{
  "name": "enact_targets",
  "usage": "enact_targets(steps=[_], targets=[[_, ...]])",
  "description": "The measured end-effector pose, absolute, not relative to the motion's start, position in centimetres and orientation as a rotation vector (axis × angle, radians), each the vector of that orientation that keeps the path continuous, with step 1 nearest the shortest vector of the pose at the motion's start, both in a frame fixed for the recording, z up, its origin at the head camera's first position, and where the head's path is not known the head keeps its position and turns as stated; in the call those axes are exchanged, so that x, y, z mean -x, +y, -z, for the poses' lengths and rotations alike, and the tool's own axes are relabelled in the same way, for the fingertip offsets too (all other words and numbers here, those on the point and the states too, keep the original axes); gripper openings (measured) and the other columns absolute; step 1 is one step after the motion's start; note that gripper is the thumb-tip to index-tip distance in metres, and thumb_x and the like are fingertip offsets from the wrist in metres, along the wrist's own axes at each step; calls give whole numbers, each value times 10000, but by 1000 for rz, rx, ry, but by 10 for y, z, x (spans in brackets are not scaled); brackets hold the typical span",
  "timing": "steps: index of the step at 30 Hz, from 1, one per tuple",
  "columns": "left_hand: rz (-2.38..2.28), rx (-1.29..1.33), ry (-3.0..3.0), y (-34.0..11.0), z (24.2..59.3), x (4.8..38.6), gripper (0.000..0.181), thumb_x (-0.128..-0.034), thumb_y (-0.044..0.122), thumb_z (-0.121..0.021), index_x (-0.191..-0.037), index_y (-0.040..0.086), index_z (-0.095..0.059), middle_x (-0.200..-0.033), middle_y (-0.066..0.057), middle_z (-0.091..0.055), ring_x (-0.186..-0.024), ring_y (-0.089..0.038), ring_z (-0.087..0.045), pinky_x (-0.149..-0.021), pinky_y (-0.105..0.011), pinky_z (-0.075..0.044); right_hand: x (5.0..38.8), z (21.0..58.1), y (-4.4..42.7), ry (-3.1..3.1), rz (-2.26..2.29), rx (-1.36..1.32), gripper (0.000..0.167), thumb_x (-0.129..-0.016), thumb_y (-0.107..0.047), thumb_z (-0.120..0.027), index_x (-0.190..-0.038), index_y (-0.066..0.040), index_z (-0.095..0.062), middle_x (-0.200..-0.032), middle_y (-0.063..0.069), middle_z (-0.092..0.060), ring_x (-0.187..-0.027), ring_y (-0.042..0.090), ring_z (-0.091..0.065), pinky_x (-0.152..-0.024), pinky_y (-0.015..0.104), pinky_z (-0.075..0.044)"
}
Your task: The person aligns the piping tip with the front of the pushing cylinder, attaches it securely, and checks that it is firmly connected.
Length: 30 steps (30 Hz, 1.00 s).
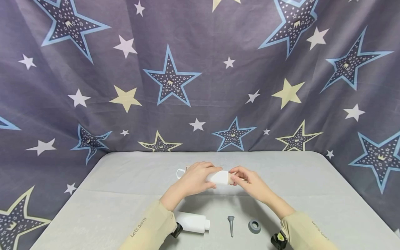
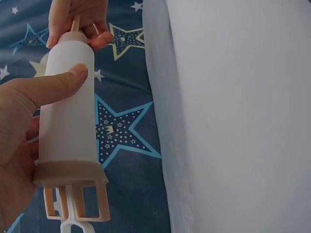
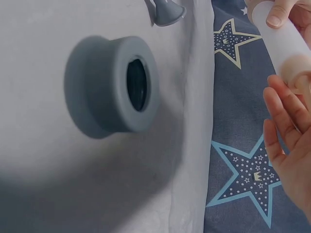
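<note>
My left hand (image 1: 197, 177) grips the white barrel (image 2: 68, 126) of a syringe-like dispenser, thumb along its side. At the barrel's rear sits a beige collar (image 2: 70, 173) with open side loops, and a white plunger handle (image 2: 71, 204) runs between them. The front end bears a beige cap (image 2: 73, 37) with a thin spout (image 2: 76, 23). Around that cap are the fingertips of my right hand (image 1: 251, 182), which pinch it between thumb and index finger. In the right wrist view the other right fingers extend beside the cap, and the thumb is hidden.
Nearer me on the grey-white table (image 1: 290, 170) lie a white bottle-shaped tube (image 1: 192, 222), a slim grey nozzle (image 1: 231, 225) and a grey ring-shaped cap (image 1: 254, 226). Behind the table hangs a star-patterned curtain (image 1: 212, 97).
</note>
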State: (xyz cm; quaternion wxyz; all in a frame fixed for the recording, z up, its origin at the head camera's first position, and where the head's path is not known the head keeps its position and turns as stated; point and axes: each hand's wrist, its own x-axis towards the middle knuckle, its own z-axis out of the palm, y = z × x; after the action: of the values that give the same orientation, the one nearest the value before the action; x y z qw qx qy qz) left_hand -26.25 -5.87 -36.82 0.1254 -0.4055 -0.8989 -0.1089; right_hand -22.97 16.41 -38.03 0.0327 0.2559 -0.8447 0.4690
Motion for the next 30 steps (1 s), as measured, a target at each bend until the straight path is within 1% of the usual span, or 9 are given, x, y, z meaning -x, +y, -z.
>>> enact_targets(steps=[3,6,9,13,17,20,23,27,30], targets=[[324,1181,-2622,-60,368,262,537,-733,358,-715,-1228,205,-571,-1096,25,-619,-985,-148,-576,-898,-322,-431,236,388,167,-2620,-1403,-756,217,-934,-137,-482,-1111,-39,-561,-816,67,-639,-755,222,-609,-648,230,-460],[330,1175,-2628,-61,369,263,536,-733,359,-714,-1227,205,-572,-1098,24,-618,-988,-149,-574,-898,-324,-431,244,398,171,-2618,-1376,-718,254,-916,-199,-525,-1140,-85,-561,-897,27,-641,-781,170,-589,-667,238,-460],[338,1164,-2642,-62,370,263,532,-729,354,-718,-1221,208,-576,-1092,27,-619,-984,-150,-573,-895,-327,-432,247,402,174,-2580,-1365,-733,329,-838,-243,-637,-1136,-121,-565,-942,6,-639,-796,119,-573,-691,255,-468],[341,1153,-2655,-62,371,264,526,-726,351,-720,-1216,219,-579,-1089,35,-619,-978,-148,-574,-890,-326,-432,247,403,174,-2536,-1315,-774,428,-730,-244,-746,-1112,-158,-573,-949,-23,-639,-807,104,-581,-728,275,-475],[345,1154,-2651,-62,372,264,527,-725,347,-722,-1215,217,-580,-1090,35,-620,-976,-148,-576,-882,-327,-437,247,404,172,-2507,-1239,-820,443,-708,-171,-760,-1110,-139,-578,-988,-60,-609,-839,88,-572,-758,297,-480],[351,1157,-2648,-61,372,264,531,-724,340,-725,-1218,215,-577,-1094,32,-619,-984,-151,-574,-884,-332,-436,247,405,170,-2479,-1217,-847,421,-707,-123,-755,-1092,-131,-586,-989,-72,-589,-852,83,-563,-773,325,-485],[362,1156,-2652,-61,372,264,534,-722,327,-730,-1220,213,-576,-1096,28,-618,-989,-157,-571,-884,-339,-436,247,406,170,-2464,-1222,-852,394,-714,-119,-751,-1072,-145,-589,-974,-73,-591,-853,85,-560,-782,347,-484],[377,1148,-2663,-61,372,263,534,-721,320,-734,-1220,213,-576,-1098,29,-616,-990,-158,-570,-880,-343,-437,246,407,170,-2477,-1228,-835,377,-732,-137,-742,-1076,-138,-588,-957,-49,-619,-857,114,-570,-787,351,-478],[386,1147,-2669,-61,372,263,533,-723,317,-733,-1221,212,-576,-1099,28,-615,-991,-159,-569,-881,-345,-436,242,401,168,-2504,-1230,-812,380,-740,-111,-729,-1090,-85,-584,-942,6,-640,-859,172,-582,-789,370,-477]])
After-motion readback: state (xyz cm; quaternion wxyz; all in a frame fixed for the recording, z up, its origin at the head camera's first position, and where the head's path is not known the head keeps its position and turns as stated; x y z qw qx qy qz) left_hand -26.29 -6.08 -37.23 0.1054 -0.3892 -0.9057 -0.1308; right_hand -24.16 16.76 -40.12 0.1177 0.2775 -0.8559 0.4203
